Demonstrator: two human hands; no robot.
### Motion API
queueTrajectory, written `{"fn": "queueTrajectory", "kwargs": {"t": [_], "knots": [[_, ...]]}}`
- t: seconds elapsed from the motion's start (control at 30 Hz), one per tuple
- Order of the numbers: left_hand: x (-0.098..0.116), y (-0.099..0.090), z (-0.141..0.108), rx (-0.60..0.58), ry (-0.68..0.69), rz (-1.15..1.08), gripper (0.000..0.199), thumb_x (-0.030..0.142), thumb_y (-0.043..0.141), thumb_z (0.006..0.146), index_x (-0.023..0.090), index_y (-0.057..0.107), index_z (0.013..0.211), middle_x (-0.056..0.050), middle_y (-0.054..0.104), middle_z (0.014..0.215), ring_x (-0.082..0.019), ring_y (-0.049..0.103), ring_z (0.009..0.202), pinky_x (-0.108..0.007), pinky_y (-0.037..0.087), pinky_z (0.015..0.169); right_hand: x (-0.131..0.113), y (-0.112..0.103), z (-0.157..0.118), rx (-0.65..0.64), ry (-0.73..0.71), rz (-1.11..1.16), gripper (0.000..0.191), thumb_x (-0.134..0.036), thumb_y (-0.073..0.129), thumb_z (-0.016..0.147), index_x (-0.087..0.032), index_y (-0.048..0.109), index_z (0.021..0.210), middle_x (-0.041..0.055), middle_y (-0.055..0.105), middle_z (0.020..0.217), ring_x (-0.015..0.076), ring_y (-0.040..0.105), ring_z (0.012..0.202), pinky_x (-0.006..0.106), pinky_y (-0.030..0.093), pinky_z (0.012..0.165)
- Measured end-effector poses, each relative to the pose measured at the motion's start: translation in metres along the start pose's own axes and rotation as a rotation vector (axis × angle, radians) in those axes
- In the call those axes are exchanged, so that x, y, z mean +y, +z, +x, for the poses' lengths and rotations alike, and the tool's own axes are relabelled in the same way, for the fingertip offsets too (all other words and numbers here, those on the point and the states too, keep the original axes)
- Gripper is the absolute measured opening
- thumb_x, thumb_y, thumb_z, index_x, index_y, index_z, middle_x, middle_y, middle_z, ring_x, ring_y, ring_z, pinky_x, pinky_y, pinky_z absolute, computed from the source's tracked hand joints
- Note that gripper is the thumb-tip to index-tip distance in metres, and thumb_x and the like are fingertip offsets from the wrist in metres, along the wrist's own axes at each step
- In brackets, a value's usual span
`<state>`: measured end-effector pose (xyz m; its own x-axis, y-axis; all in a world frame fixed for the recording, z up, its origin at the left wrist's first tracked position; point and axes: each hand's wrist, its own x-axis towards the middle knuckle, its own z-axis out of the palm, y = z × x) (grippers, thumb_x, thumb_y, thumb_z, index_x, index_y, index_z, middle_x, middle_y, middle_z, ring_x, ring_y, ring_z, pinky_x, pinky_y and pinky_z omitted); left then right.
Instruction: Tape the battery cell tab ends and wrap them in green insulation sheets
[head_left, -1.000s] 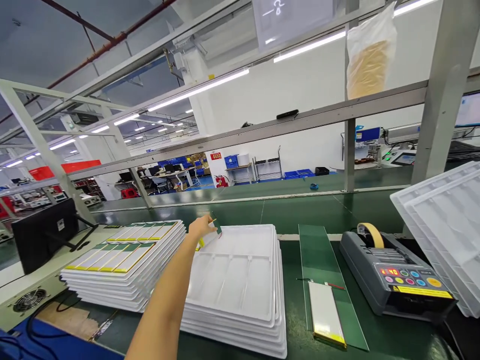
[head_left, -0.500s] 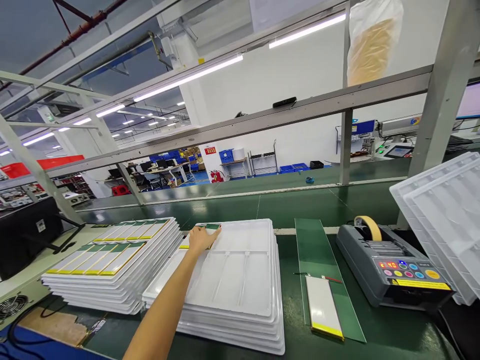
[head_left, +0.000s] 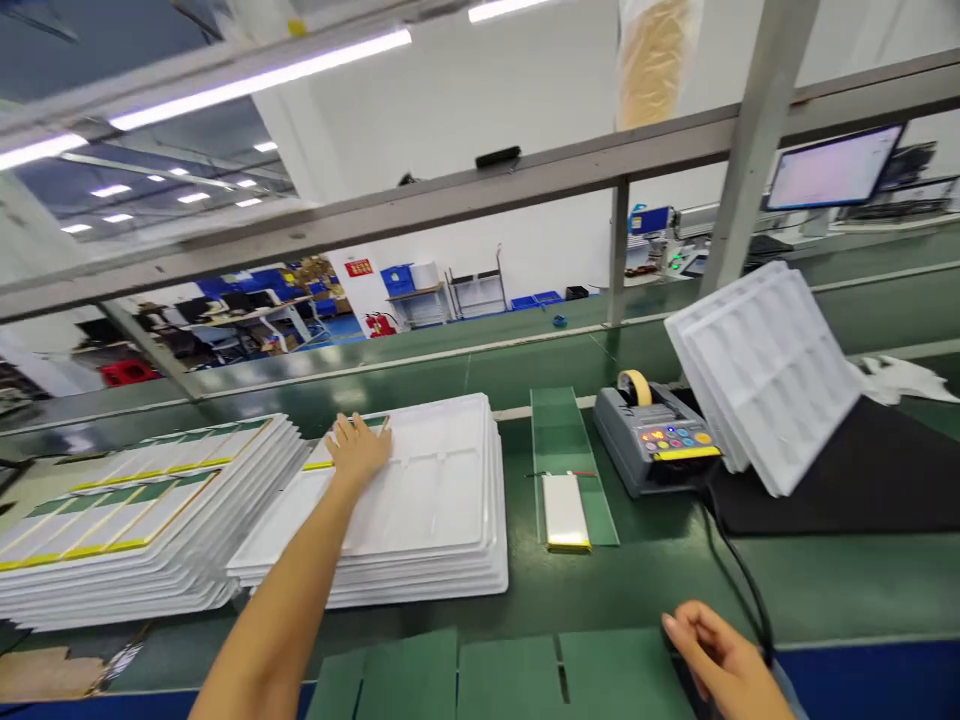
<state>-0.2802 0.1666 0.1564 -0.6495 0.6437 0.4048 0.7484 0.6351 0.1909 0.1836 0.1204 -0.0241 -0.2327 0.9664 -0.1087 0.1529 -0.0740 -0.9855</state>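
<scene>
My left hand (head_left: 358,450) lies over the far left compartment of a white plastic tray (head_left: 442,490), fingers spread. Under and beside it shows part of a flat battery cell (head_left: 319,464) with a yellow edge; the palm hides the rest. My right hand (head_left: 716,655) is low at the right, loosely curled, with nothing visible in it. Close to its left, green sheets (head_left: 510,675) lie in a row along the table's near edge. Another white battery cell (head_left: 566,510), with a black and a red lead, rests on a green strip (head_left: 555,425).
Stacked trays holding several cells (head_left: 142,510) stand at left. A grey tape dispenser (head_left: 652,440) sits right of the strip, its cable running toward the near edge. White trays (head_left: 772,370) lean behind a black mat (head_left: 847,490). A metal rail (head_left: 450,205) crosses above the bench.
The view has swung right and down. My right hand and the green sheets have come into view. My left hand stays at the same compartment, its fingers now more spread.
</scene>
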Motion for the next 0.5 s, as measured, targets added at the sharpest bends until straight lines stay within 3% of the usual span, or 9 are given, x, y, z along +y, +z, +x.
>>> {"fn": "queueTrajectory", "kwargs": {"t": [0.07,0.17,0.27,0.37,0.43,0.5], "knots": [[0.031,-0.017,-0.028,0.024,0.174,-0.097,0.063,0.032,0.045,0.088,0.003,0.022,0.139,-0.022,0.009,0.148,-0.035,0.009,0.136,-0.050,0.010,0.110,-0.006,-0.004,-0.003,-0.016,-0.023,-0.013,0.047,-0.064,0.052,0.074,-0.020,0.040,0.062,-0.0054,0.030,0.056,0.0085,0.028,0.047,0.022,0.028,0.043],[0.079,-0.030,-0.096,-0.074,0.493,-0.272,0.045,0.037,0.037,0.090,0.018,0.040,0.130,-0.007,0.035,0.141,-0.021,0.029,0.131,-0.033,0.020,0.111,-0.023,-0.015,-0.002,-0.041,-0.068,-0.074,0.041,-0.057,0.050,0.079,-0.019,0.043,0.064,-0.0051,0.032,0.058,0.0091,0.032,0.051,0.021,0.030,0.047],[0.119,-0.013,-0.172,-0.256,0.667,-0.385,0.039,0.042,0.034,0.090,0.023,0.052,0.119,-0.003,0.054,0.124,-0.018,0.045,0.119,-0.027,0.033,0.103,-0.045,-0.032,0.013,0.025,-0.164,-0.108,0.038,-0.053,0.053,0.079,-0.018,0.048,0.065,-0.0046,0.036,0.056,0.0101,0.036,0.052,0.022,0.031,0.051],[0.151,0.029,-0.222,-0.380,0.602,-0.376,0.054,0.048,0.042,0.087,0.014,0.046,0.129,-0.014,0.049,0.130,-0.029,0.042,0.121,-0.039,0.034,0.101,-0.068,-0.056,0.042,0.211,-0.256,-0.104,0.037,-0.052,0.058,0.075,-0.018,0.051,0.063,-0.0036,0.041,0.054,0.0109,0.038,0.052,0.023,0.030,0.051],[0.168,0.057,-0.234,-0.397,0.495,-0.345,0.071,0.052,0.048,0.082,0.005,0.037,0.135,-0.026,0.040,0.133,-0.040,0.036,0.123,-0.051,0.031,0.099,-0.081,-0.074,0.066,0.336,-0.275,-0.092,0.035,-0.052,0.059,0.074,-0.018,0.053,0.066,-0.0025,0.044,0.056,0.0115,0.039,0.053,0.023,0.031,0.051],[0.181,0.077,-0.235,-0.395,0.413,-0.329,0.080,0.053,0.054,0.078,0.003,0.032,0.137,-0.031,0.033,0.135,-0.046,0.030,0.123,-0.057,0.028,0.097,-0.093,-0.089,0.091,0.436,-0.274,-0.062,0.033,-0.050,0.061,0.072,-0.018,0.056,0.075,-0.0006,0.051,0.063,0.0123,0.043,0.057,0.023,0.033,0.052]]}}
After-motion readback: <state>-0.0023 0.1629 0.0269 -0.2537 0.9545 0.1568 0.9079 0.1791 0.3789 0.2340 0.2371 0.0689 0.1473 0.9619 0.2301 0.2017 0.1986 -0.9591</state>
